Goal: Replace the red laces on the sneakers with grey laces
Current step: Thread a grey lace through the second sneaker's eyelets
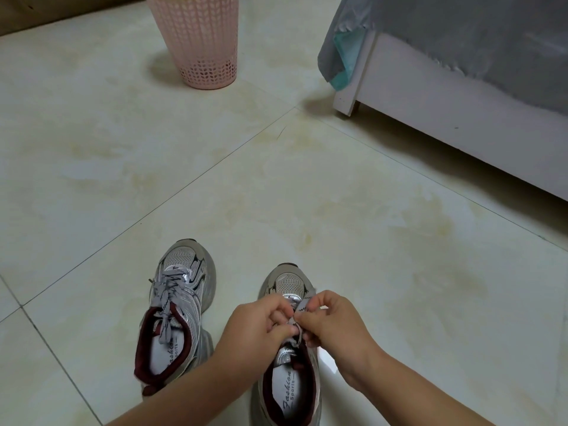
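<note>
Nearest the camera, 2 bare forearms reach in from the bottom edge and meet over the right-hand grey mesh sneaker with the dark red lining [287, 392], whose long axis runs straight away from the person, heel close, toe far. The left hand [258, 324] and the right hand [333, 322] sit equally near it, 1 on each side of the tongue, knuckles almost touching. Both have fingers curled, pinching strands of the flat grey lace with dark markings [299, 310] just above the upper eyelets; it looks like a knot or bow is being formed, so the next pull would run outward, across the shoe's axis.

Just beside it, to the left, stands the second grey mesh sneaker [178, 305], tilted slightly leftward, already threaded with its own grey lace [169, 290] and loosely tied. No red lace is in view.

Farther off on the pale tiled floor [276, 179] stand a pink perforated plastic basket [196, 41] and a white bed frame draped in grey cloth [461, 87]
</note>
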Demonstrator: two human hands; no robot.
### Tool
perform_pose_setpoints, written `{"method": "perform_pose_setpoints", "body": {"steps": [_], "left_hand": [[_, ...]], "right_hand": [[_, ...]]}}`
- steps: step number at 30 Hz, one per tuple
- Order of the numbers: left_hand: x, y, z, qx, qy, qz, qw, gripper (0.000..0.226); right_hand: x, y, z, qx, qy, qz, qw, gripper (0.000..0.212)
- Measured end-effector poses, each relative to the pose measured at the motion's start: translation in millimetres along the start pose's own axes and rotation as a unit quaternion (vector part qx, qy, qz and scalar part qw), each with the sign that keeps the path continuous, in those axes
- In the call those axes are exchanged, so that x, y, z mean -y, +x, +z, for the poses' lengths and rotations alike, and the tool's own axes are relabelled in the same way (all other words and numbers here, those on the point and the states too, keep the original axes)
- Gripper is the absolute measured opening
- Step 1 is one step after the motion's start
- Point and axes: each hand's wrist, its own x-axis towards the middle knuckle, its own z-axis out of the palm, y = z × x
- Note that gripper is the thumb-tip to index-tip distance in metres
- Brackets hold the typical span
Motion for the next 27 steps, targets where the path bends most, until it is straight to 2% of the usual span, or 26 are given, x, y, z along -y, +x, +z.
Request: {"method": "perform_pose_setpoints", "body": {"steps": [3, 5, 7, 9, 10, 11, 12, 14, 15, 17, 19, 23, 27], "left_hand": [[-5, 1, -3, -0.025, 0.057, 0.044, 0.997, 0.021], [-6, 0, -6, -0.025, 0.148, 0.099, 0.984, 0.011], [-4, 1, -10, 0.014, 0.277, 0.15, 0.949, 0.029], [-2, 5, -11, 0.067, 0.376, 0.158, 0.91, 0.029], [-3, 6, -11, 0.081, 0.384, 0.153, 0.907, 0.026], [-4, 7, -11, 0.09, 0.36, 0.141, 0.918, 0.023], [-4, 8, -11, 0.093, 0.294, 0.114, 0.944, 0.018], [-3, 9, -13, 0.121, 0.096, -0.002, 0.988, 0.021], [-4, 9, -15, 0.14, 0.002, -0.059, 0.988, 0.026], [-4, 7, -17, 0.164, -0.098, -0.129, 0.973, 0.026], [-3, 6, -17, 0.165, -0.146, -0.156, 0.963, 0.024], [0, 7, -17, 0.167, -0.162, -0.166, 0.958, 0.022], [0, 13, -24, 0.148, -0.124, -0.15, 0.97, 0.02]], "right_hand": [[1, 1, -2, 0.032, -0.028, -0.003, 0.999, 0.015], [-1, 0, -4, 0.056, -0.06, -0.011, 0.997, 0.02], [-4, 0, -4, 0.057, -0.124, -0.041, 0.99, 0.025], [-6, 0, -4, 0.032, -0.204, -0.087, 0.974, 0.028], [-7, 1, -4, 0.017, -0.241, -0.111, 0.964, 0.03], [-8, 1, -5, 0.005, -0.271, -0.131, 0.954, 0.031], [-9, 0, -6, -0.003, -0.295, -0.148, 0.944, 0.031], [-11, 0, -7, -0.012, -0.334, -0.176, 0.926, 0.027], [-12, -1, -8, -0.018, -0.354, -0.189, 0.916, 0.022], [-15, -3, -8, -0.031, -0.393, -0.219, 0.892, 0.013], [-17, -5, -7, -0.039, -0.421, -0.253, 0.87, 0.007], [-19, -6, -2, -0.039, -0.477, -0.266, 0.837, 0.016], [-11, -4, -2, -0.017, -0.485, -0.262, 0.834, 0.014]]}}
